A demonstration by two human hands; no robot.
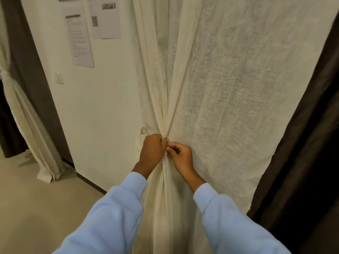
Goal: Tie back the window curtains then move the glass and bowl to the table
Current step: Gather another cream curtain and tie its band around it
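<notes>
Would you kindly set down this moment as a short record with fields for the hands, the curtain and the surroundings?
left hand: grips the bunched cream curtain at its waist
right hand: pinches the fabric right beside the left hand
curtain state: gathered; no tie can be seen round it
to its right: dark curtain
to its left: wall with printed sheets and a light switch
far left: second curtain, already tied back
glass and bowl: not in view
</notes>
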